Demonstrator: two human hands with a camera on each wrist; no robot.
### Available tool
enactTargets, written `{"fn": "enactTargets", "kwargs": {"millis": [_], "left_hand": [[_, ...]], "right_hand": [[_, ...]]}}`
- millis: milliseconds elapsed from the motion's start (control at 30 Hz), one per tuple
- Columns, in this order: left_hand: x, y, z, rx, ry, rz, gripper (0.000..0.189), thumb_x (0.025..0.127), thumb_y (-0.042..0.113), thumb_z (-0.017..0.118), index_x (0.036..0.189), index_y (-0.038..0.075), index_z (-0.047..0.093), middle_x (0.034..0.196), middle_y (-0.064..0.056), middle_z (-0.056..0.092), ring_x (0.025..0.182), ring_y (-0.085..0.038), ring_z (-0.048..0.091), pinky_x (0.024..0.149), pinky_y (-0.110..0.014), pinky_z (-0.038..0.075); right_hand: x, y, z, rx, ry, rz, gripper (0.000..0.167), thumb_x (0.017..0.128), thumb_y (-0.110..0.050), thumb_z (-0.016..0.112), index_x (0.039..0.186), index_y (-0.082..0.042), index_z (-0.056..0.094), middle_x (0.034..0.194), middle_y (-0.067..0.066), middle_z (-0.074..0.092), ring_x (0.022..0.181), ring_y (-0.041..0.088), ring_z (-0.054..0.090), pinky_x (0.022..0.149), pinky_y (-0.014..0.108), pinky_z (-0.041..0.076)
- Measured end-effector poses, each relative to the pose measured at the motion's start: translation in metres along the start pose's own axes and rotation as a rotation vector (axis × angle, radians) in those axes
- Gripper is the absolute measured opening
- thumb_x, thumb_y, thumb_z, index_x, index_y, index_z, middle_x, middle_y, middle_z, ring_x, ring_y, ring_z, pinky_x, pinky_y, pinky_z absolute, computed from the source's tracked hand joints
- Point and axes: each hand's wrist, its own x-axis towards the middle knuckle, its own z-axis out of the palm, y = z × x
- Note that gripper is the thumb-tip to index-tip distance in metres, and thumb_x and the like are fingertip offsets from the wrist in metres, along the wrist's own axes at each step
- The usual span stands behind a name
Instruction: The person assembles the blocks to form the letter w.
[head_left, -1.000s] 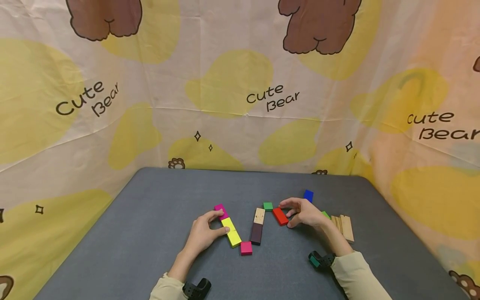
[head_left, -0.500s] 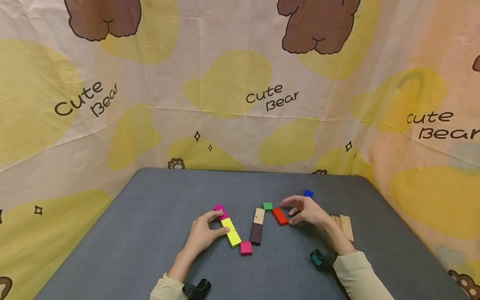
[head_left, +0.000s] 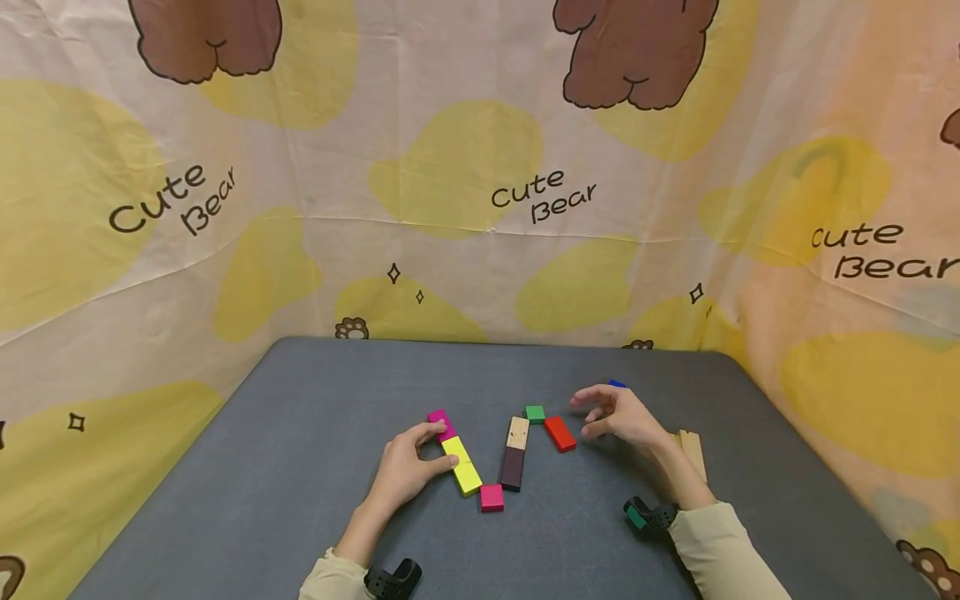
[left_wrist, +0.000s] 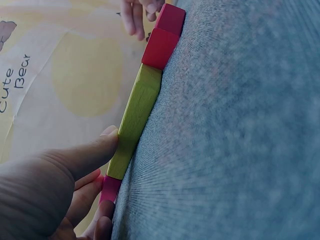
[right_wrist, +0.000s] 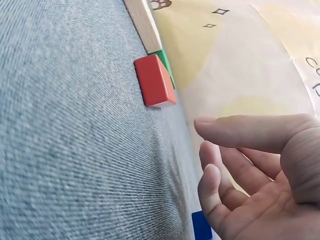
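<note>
My left hand (head_left: 408, 462) rests along a slanted pair of blocks, its thumb touching the yellow block (head_left: 467, 478) and a fingertip at the magenta block (head_left: 437, 415). In the left wrist view, the thumb lies against the side of the yellow block (left_wrist: 132, 120). My right hand (head_left: 626, 418) hovers with loosely bent fingers just right of the red block (head_left: 559, 433) and holds nothing. A gap separates its fingers from the red block (right_wrist: 154, 82) in the right wrist view. The blue block (head_left: 617, 384) is mostly hidden behind this hand.
A zigzag row continues through a pink block (head_left: 492, 498), a dark brown block (head_left: 512, 469), a plain wooden block (head_left: 518, 432) and a green block (head_left: 535, 414). Plain wooden blocks (head_left: 693, 454) lie partly behind the right forearm. All sit on a grey table (head_left: 337, 375) before a bear-print cloth.
My right hand has drawn back from the red block, moving right and slightly away, and now covers more of the blue block. The left hand and the row stay put.
</note>
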Motion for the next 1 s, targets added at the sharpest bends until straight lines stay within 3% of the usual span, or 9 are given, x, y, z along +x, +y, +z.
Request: {"fn": "enactTargets", "kwargs": {"millis": [67, 233, 400, 633, 1000], "left_hand": [[0.000, 0.000, 0.000, 0.000, 0.000, 0.001, 0.053, 0.077, 0.019, 0.086, 0.124, 0.006, 0.067, 0.123, -0.012, 0.066, 0.122, -0.031, 0.055, 0.100, -0.054, 0.041], [-0.001, 0.001, -0.001, 0.005, 0.001, 0.000, 0.053, 0.077, 0.019, 0.086, 0.125, 0.007, 0.066, 0.124, -0.012, 0.066, 0.123, -0.031, 0.054, 0.101, -0.054, 0.040], [-0.002, 0.001, -0.001, 0.013, 0.001, 0.008, 0.053, 0.077, 0.020, 0.086, 0.125, 0.006, 0.066, 0.123, -0.012, 0.066, 0.124, -0.032, 0.054, 0.100, -0.056, 0.039], [-0.002, 0.001, 0.000, 0.013, 0.004, 0.000, 0.053, 0.077, 0.020, 0.086, 0.124, 0.007, 0.067, 0.123, -0.012, 0.066, 0.124, -0.033, 0.053, 0.100, -0.056, 0.039], [0.000, 0.000, 0.000, 0.001, -0.002, 0.006, 0.052, 0.077, 0.020, 0.086, 0.124, 0.006, 0.067, 0.121, -0.011, 0.067, 0.123, -0.032, 0.054, 0.100, -0.055, 0.040]], "right_hand": [[-0.001, -0.005, 0.000, -0.002, 0.019, 0.002, 0.047, 0.079, 0.015, 0.070, 0.124, 0.011, 0.058, 0.125, 0.034, 0.055, 0.086, 0.040, 0.060, 0.071, 0.042, 0.056], [0.006, 0.015, -0.009, 0.004, 0.091, -0.010, 0.047, 0.079, 0.012, 0.074, 0.123, 0.008, 0.060, 0.124, 0.031, 0.058, 0.088, 0.037, 0.060, 0.070, 0.040, 0.055], [0.006, 0.022, -0.016, -0.040, 0.205, -0.027, 0.042, 0.081, 0.004, 0.077, 0.121, 0.003, 0.064, 0.123, 0.026, 0.061, 0.099, 0.036, 0.059, 0.074, 0.030, 0.054], [0.000, 0.028, -0.033, -0.105, 0.366, 0.004, 0.041, 0.081, 0.001, 0.079, 0.119, 0.000, 0.065, 0.119, 0.022, 0.064, 0.113, 0.038, 0.055, 0.078, 0.029, 0.051], [-0.003, 0.046, -0.052, -0.144, 0.399, 0.028, 0.049, 0.081, -0.003, 0.080, 0.126, 0.003, 0.061, 0.122, 0.023, 0.061, 0.114, 0.038, 0.054, 0.080, 0.034, 0.053]]}}
